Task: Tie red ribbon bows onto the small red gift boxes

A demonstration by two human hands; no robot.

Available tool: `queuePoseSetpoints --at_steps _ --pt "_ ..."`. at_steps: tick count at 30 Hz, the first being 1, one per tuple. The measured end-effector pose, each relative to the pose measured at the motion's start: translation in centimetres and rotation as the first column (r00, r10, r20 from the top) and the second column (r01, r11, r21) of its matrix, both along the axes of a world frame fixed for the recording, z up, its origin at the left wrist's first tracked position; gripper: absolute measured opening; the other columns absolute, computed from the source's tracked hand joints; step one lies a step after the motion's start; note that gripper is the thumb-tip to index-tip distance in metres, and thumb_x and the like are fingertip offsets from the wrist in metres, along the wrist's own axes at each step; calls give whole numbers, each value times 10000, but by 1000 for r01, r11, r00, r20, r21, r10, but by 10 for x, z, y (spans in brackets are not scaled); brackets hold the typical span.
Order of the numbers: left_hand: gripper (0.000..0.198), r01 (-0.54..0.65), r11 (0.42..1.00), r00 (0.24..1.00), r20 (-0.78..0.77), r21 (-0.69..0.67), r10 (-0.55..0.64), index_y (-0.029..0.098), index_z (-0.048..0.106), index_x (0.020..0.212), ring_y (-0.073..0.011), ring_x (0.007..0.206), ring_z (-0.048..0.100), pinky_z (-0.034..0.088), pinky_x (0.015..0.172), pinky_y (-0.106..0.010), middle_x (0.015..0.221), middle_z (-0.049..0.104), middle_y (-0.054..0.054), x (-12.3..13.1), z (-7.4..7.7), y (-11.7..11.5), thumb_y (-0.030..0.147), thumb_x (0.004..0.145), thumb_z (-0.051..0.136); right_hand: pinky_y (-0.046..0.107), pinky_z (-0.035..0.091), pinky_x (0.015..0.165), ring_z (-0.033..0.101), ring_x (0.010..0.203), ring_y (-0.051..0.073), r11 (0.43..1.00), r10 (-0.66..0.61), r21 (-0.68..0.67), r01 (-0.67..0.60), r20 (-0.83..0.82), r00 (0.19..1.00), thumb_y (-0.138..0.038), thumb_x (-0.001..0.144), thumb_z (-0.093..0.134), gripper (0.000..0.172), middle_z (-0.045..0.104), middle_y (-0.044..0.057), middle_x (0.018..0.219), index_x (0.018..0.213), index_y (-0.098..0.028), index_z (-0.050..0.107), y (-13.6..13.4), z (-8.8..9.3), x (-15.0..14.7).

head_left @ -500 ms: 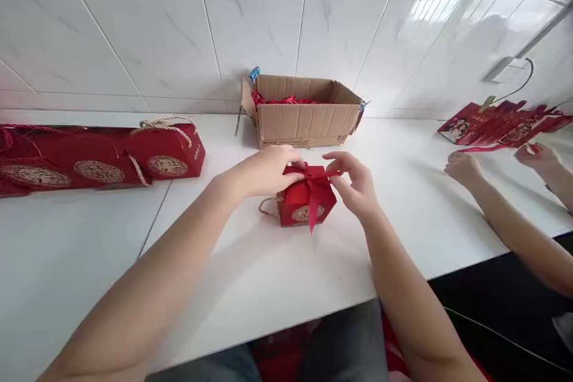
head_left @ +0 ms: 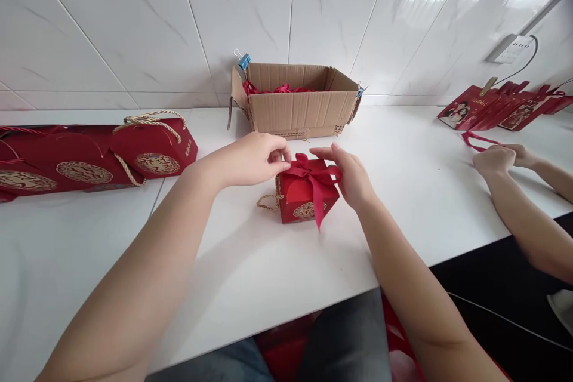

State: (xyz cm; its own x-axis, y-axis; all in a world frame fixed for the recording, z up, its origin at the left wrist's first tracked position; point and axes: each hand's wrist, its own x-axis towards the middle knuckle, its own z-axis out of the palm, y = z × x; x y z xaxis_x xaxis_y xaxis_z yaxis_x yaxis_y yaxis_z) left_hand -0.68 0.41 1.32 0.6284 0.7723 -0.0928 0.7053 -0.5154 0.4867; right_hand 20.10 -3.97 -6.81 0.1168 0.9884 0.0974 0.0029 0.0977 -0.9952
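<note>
The red box [head_left: 290,213] sits btwn your fingers, L hand [head_left: 259,158] curled & R hand [head_left: 357,179] outstretched (grips: can't tell), prob. flanking the bow [head_left: 318,197] to steady it, w/ 1 cardboard box [head_left: 299,111] beyond your fingertips, prob. for reach.

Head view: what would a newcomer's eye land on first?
The small red box with its red bow, on the table between the left hand and right hand. Then the open cardboard box behind it, and the row of red boxes at left.

Red gift box [head_left: 296,193] with round gold emblem [head_left: 305,210], crimson ribbon [head_left: 318,196], brown carton [head_left: 299,110], grey-veined white tiles [head_left: 239,18]
</note>
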Motion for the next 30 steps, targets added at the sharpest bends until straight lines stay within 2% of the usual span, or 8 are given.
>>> queuePoseSetpoints --at_steps 3,5,8,12,15,19,24,30 --pt "448 -58 997 998 9 -55 59 225 669 810 -205 777 616 427 642 -298 847 672 -30 0 2 2 547 897 369 362 457 857 579 1082 252 1000 23 -1 -23 -37 999 -619 879 402 520 681 62 1119 924 -234 749 3 -1 5" --pt "538 -107 993 994 30 -43 108 223 674 796 -207 783 615 433 659 -303 845 664 -33 -1 2 4 586 915 294 349 457 835 580 1051 240 999 35 -13 -36 -62 997 -625 879 388 537 685 63 1077 903 -233 753 4 -1 5" --pt "477 -125 992 990 62 8 124 234 675 880 -215 819 613 440 680 -304 891 663 -31 -1 -1 5 563 909 331 317 459 735 601 871 202 995 62 -73 -66 -55 997 -654 836 465 521 673 56 932 895 -220 747 3 1 -1" --pt "296 5 1000 999 44 15 -5 270 647 1004 -208 884 604 454 712 -298 1039 641 -21 2 -6 3 467 863 478 276 424 606 551 668 143 985 134 -109 -135 -15 991 -600 750 653 419 619 21 748 801 -188 714 -2 3 -8" --pt "275 103 995 995 16 12 -103 275 658 957 -218 976 582 464 754 -306 1107 601 -26 3 -8 2 480 831 527 260 432 597 563 682 132 990 108 -92 -108 -8 994 -531 704 737 351 631 18 776 800 -195 709 -3 4 -9" --pt "229 174 984 985 9 22 -175 271 663 910 -217 1011 568 465 801 -317 1094 585 -22 4 -9 3 446 790 578 246 442 573 575 655 113 997 74 -23 -75 -67 995 -448 686 781 281 640 5 778 742 -195 673 -3 2 -8" --pt "181 193 981 981 -17 16 -192 263 676 815 -196 960 576 466 798 -311 1109 579 -2 5 -9 1 411 774 580 252 470 577 596 626 117 996 84 47 -79 -123 989 -420 722 761 255 665 3 711 745 -190 652 -3 -2 -10" --pt "312 190 979 980 -53 -77 -194 294 709 897 -189 903 592 463 754 -298 1170 585 6 3 -2 -5 540 772 563 232 475 570 598 608 98 992 113 76 -101 -181 977 -351 708 789 209 668 -14 689 746 -194 657 -3 -1 -11"
